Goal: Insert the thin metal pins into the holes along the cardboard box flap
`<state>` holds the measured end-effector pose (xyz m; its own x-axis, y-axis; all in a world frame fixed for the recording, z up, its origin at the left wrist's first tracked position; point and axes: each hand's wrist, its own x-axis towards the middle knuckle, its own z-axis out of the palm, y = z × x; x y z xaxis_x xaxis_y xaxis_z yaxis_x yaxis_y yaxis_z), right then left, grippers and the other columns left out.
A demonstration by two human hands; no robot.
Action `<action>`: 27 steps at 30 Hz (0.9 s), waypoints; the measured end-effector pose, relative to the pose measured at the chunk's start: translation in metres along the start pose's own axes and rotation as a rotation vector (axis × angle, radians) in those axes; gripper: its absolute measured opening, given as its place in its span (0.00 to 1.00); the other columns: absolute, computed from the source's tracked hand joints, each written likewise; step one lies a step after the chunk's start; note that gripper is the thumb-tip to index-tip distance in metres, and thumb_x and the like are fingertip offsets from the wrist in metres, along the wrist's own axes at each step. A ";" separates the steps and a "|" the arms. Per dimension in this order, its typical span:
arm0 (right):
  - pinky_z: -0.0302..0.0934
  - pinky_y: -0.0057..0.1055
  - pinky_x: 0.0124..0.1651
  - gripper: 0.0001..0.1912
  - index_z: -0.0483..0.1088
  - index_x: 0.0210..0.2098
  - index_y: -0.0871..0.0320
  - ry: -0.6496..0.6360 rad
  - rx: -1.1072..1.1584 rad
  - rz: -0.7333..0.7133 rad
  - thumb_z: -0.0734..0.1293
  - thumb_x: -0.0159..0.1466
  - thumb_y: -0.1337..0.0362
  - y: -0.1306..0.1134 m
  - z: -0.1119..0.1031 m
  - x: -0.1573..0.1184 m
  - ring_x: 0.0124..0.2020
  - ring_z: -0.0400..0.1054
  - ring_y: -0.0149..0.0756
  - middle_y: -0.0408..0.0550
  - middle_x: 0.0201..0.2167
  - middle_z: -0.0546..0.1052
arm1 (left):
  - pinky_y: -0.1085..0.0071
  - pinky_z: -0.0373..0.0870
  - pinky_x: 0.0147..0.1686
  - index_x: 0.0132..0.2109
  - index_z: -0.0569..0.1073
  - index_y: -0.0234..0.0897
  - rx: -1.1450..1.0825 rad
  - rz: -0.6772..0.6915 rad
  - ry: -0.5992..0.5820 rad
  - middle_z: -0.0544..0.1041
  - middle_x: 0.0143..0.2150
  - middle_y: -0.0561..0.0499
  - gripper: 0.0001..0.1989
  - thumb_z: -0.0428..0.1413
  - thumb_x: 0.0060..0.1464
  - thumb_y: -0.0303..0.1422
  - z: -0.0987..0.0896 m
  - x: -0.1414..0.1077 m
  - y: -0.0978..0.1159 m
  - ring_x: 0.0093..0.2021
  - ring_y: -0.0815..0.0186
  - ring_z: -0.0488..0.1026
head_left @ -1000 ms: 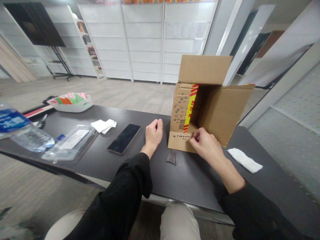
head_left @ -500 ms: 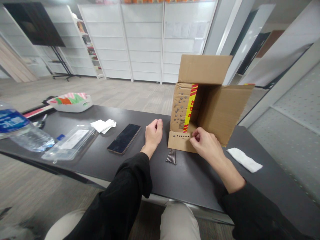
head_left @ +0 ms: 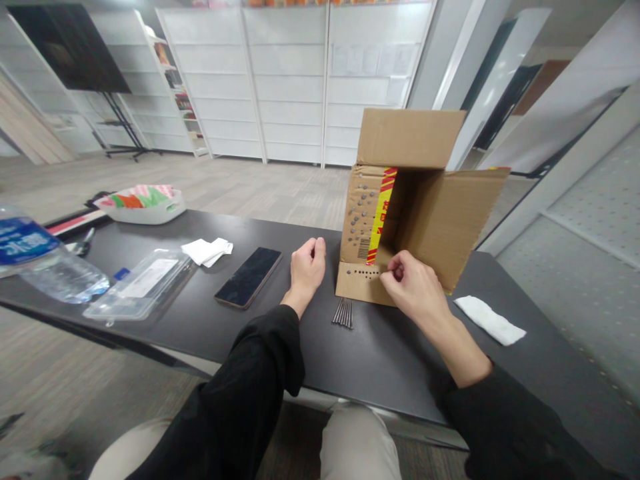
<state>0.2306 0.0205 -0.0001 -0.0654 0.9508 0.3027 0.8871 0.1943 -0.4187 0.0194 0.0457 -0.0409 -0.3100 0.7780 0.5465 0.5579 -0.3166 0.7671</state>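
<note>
An open cardboard box stands on the dark table, its lower front flap hanging toward me. That flap has a row of dark holes and a grey nail head at its left. More nail heads dot the box's left side. At the flap's right part, my right hand is closed in a pinch; whatever sits between the fingertips is hidden. My left hand rests in a fist on the table left of the box, its inside out of sight. Several nails lie in a bundle just below the flap.
Left of my fist lie a phone, folded white tissues, a clear plastic case and a water bottle. A white basket is behind them. Another white tissue lies right of the box.
My right hand has shifted very slightly up at the flap, fingers still pinched. The left fist, the box and the loose nails look the same.
</note>
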 end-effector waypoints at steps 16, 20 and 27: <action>0.56 0.28 0.32 0.03 0.63 0.31 0.55 0.064 0.317 -0.339 0.60 0.56 0.67 -0.004 0.000 -0.008 0.25 0.60 0.31 0.41 0.24 0.67 | 0.71 0.57 0.30 0.24 0.63 0.39 0.014 -0.013 -0.002 0.62 0.20 0.55 0.22 0.43 0.64 0.44 0.000 0.000 0.000 0.24 0.69 0.61; 0.57 0.28 0.34 0.05 0.66 0.31 0.56 -0.125 0.342 -0.498 0.60 0.57 0.69 -0.008 0.000 -0.011 0.27 0.62 0.32 0.43 0.26 0.70 | 0.71 0.56 0.30 0.24 0.63 0.39 0.005 -0.003 0.000 0.63 0.21 0.55 0.22 0.43 0.64 0.44 -0.001 0.000 0.001 0.24 0.69 0.61; 0.56 0.27 0.34 0.05 0.67 0.30 0.57 -0.249 0.304 -0.554 0.60 0.56 0.70 -0.011 -0.002 -0.013 0.27 0.63 0.31 0.43 0.26 0.71 | 0.71 0.55 0.29 0.24 0.63 0.39 0.025 -0.011 -0.005 0.62 0.20 0.55 0.22 0.43 0.64 0.45 0.000 0.000 0.001 0.24 0.69 0.60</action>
<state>0.2228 0.0056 0.0024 -0.6088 0.7116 0.3508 0.5269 0.6932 -0.4918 0.0195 0.0453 -0.0401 -0.3122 0.7839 0.5367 0.5739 -0.2945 0.7641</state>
